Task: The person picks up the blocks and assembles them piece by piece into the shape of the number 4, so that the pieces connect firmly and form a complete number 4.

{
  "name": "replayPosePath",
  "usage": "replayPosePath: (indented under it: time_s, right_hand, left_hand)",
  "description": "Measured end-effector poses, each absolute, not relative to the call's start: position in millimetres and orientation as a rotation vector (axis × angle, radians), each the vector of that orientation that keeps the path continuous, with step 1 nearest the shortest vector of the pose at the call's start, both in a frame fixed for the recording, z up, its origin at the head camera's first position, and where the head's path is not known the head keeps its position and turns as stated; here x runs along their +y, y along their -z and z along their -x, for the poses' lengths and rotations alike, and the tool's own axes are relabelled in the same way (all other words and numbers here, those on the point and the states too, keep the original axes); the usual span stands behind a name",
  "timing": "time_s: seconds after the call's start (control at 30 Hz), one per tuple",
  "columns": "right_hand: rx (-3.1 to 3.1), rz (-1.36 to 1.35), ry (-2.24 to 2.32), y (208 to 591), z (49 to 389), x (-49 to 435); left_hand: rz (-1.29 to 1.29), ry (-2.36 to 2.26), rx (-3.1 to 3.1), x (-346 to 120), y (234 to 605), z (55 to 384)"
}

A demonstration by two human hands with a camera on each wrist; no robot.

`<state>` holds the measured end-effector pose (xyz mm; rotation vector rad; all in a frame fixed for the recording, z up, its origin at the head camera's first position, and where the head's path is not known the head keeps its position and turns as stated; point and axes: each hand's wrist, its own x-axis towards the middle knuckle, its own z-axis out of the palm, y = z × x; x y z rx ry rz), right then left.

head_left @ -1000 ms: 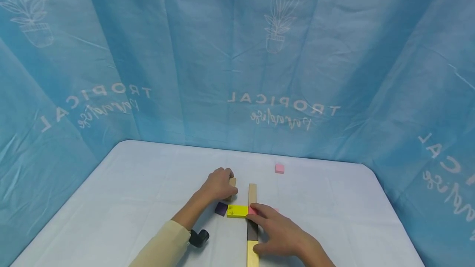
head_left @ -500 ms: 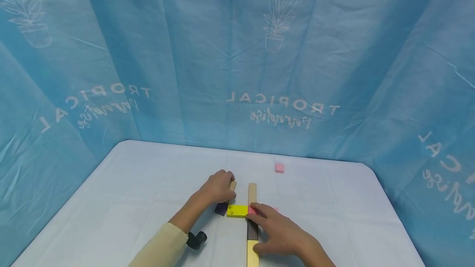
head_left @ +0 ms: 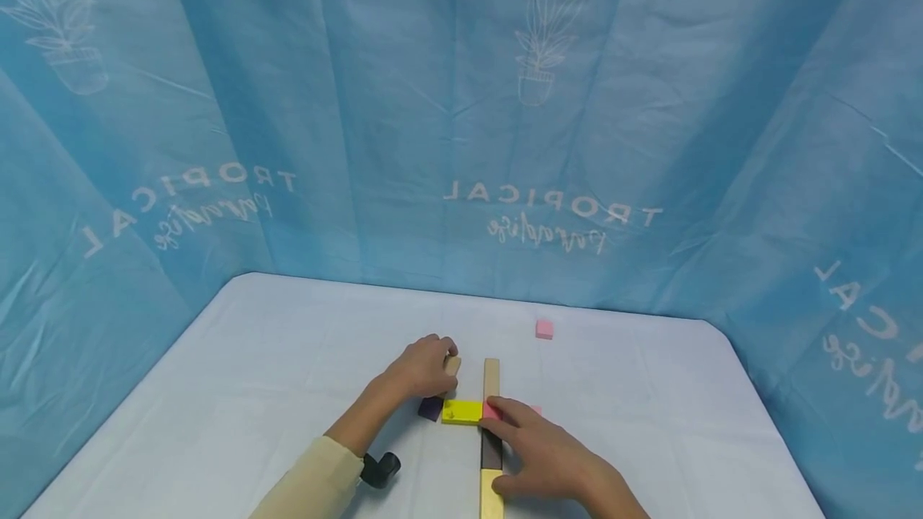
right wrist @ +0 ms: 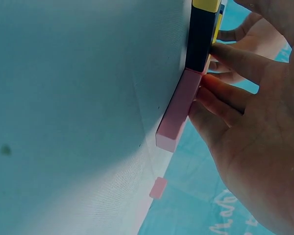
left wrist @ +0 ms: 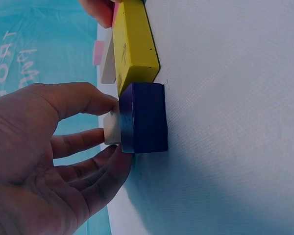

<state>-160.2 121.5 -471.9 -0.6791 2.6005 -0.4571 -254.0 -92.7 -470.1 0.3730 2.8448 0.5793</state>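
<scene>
My left hand (head_left: 424, 368) pinches a plain wooden block (head_left: 452, 365) between thumb and fingers. That block sits right behind a dark purple block (left wrist: 144, 117), which hides much of it in the left wrist view. Beside the purple one, a bright yellow block (head_left: 461, 412) runs to a red-pink piece (head_left: 492, 410) in the middle. My right hand (head_left: 542, 452) touches this piece with its fingertips, the thumb at the side of a pale yellow block (head_left: 491, 495). A dark brown block (head_left: 491, 450) lies between. A long pink block (right wrist: 177, 111) extends under the right fingers.
Another plain wooden block (head_left: 492, 377) continues the line away from me. A small pink block (head_left: 544, 330) lies alone near the back of the white-covered table (head_left: 288, 359). A blue printed curtain (head_left: 404, 142) hangs behind and at both sides.
My left hand has drawn the wooden block slightly toward me, up to the purple block, which is now partly covered in the head view. The right hand stays in place.
</scene>
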Motion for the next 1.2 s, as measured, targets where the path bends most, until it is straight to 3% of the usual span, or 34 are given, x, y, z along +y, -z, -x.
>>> replayPosePath:
  time_s: [1.2]
  right_hand:
    - [2.610, 0.735, 0.440, 468.9, 159.6, 123.8]
  left_hand:
    - [-0.362, -0.537, 2.849, -94.7, 473.3, 254.9]
